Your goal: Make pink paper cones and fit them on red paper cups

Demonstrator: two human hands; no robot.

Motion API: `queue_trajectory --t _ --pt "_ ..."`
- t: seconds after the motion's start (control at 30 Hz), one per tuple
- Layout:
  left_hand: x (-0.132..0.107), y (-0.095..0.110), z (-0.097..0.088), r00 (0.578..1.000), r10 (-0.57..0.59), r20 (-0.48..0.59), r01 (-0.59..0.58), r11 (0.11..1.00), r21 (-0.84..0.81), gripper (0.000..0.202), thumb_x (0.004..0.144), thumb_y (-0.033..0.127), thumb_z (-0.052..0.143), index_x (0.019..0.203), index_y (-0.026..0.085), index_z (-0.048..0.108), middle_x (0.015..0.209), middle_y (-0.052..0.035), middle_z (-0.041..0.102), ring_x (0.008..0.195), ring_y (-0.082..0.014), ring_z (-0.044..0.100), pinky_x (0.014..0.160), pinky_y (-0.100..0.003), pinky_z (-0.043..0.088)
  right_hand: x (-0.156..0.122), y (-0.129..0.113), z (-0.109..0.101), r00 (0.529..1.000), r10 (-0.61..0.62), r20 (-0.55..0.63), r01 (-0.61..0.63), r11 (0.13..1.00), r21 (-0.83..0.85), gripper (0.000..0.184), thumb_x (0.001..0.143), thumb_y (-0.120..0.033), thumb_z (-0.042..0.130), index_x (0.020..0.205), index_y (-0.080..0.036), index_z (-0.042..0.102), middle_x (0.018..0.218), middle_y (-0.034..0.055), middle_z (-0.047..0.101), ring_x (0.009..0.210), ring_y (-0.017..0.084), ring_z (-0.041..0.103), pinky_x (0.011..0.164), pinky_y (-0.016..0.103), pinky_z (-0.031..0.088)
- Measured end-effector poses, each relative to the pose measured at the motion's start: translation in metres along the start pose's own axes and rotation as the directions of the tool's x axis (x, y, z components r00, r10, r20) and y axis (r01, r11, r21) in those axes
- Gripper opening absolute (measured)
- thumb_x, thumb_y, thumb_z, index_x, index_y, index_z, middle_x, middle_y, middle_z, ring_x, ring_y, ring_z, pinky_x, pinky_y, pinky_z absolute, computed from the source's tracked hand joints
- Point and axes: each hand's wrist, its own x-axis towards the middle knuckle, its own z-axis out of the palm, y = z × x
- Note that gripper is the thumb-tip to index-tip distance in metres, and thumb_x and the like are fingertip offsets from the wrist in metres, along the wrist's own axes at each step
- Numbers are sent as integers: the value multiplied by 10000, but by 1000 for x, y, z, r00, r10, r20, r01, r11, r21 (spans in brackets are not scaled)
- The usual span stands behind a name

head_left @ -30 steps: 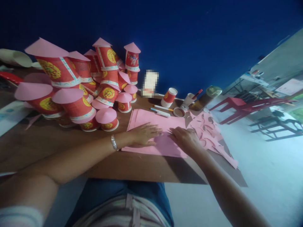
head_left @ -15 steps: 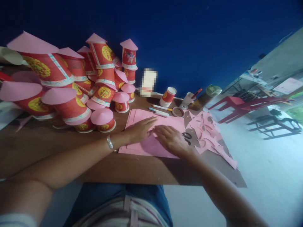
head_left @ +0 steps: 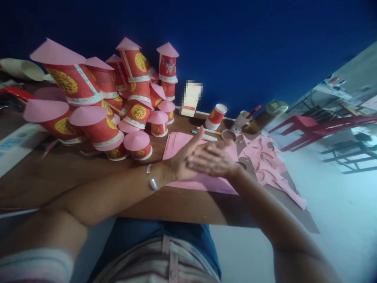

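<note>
My left hand (head_left: 185, 159) and my right hand (head_left: 212, 160) are lifted a little above a stack of pink paper sheets (head_left: 179, 142) on the brown table (head_left: 73, 173). The palms meet, right hand laid over the left, fingers stretched out. Neither hand holds anything. A silver bracelet (head_left: 152, 181) sits on my left wrist. The right hand is slightly blurred.
A heap of red paper cups with pink cone lids (head_left: 103, 102) fills the table's left back. Pens (head_left: 206, 133), a tape roll (head_left: 229, 135), a red cup (head_left: 216, 116) and pink paper scraps (head_left: 265, 157) lie to the right. Red benches (head_left: 309, 131) stand beyond the table edge.
Both hands were flat on the pink paper, smoothing it. They have risen off the sheet and come together, palm against palm. The view shifted slightly.
</note>
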Motion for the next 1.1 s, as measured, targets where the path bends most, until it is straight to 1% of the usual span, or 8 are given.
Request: queue_trajectory --t 0.1,0.2,0.43,0.6,0.73,0.83,1.0,1.1 --pt "-9 16 9 991 -26 130 55 974 -221 802 962 769 220 1418 227 596 1483 -107 593 1473 -330 436 1170 -520 373 -39 51 -8 781 619 -77 -621 760 -192 584 1018 -268 500 1583 -182 375 1598 153 471 1513 340 386 1247 647 233" --pt "-11 21 -4 999 -16 50 32 941 -336 699 1009 678 262 1404 221 615 1508 -104 574 1478 -300 427 1190 -491 345 -70 70 -16 500 849 -171 -865 479 -149 585 1000 -355 527 1544 -165 423 1600 201 447 1467 392 434 1148 654 392" --pt "-1 8 -24 983 -39 -180 -52 879 -474 697 973 714 354 1461 257 549 1583 -88 488 1458 -314 439 1163 -500 377 -37 -24 0 863 442 -247 -481 868 -127 767 987 -322 602 1632 -142 228 1596 181 467 1538 304 347 1234 530 353" --pt "-4 2 -12 993 -7 -116 -2 997 -72 672 989 714 276 1509 335 472 1559 -75 515 1434 -314 474 1094 -535 437 -12 -55 3 993 -46 -107 33 992 -121 532 1005 -155 490 1528 -243 452 1577 19 519 1520 175 384 1287 454 290" --pt "-9 0 -10 997 43 -69 -15 935 354 576 1052 565 265 1590 368 323 1537 -69 542 1409 -292 516 1064 -536 469 -15 -28 2 960 261 -106 -269 960 -75 620 1013 -163 478 1608 -206 308 1593 113 489 1517 239 399 1251 524 330" --pt "-11 3 -15 996 82 -26 -56 851 522 552 1071 457 294 1615 415 216 1568 -45 515 1412 -283 519 1048 -538 486 -30 -6 0 757 630 -171 -646 761 -59 639 1008 -269 525 1602 -158 318 1602 198 448 1518 365 367 1198 643 340" --pt "-12 0 -32 994 63 86 -103 782 614 563 1077 513 202 1604 347 315 1635 -56 422 1499 -254 422 1102 -501 483 -66 0 2 684 719 -119 -728 684 -53 358 997 -274 529 1318 -167 647 1407 183 616 1273 355 575 1019 547 512" --pt "-18 -15 -43 995 46 90 -101 443 891 633 964 566 560 1508 248 505 1704 -93 256 1587 -294 226 1250 -488 322 -86 6 8 621 781 -71 -784 616 -79 296 996 -284 501 1129 -174 741 1166 162 703 1023 299 657 830 435 557"
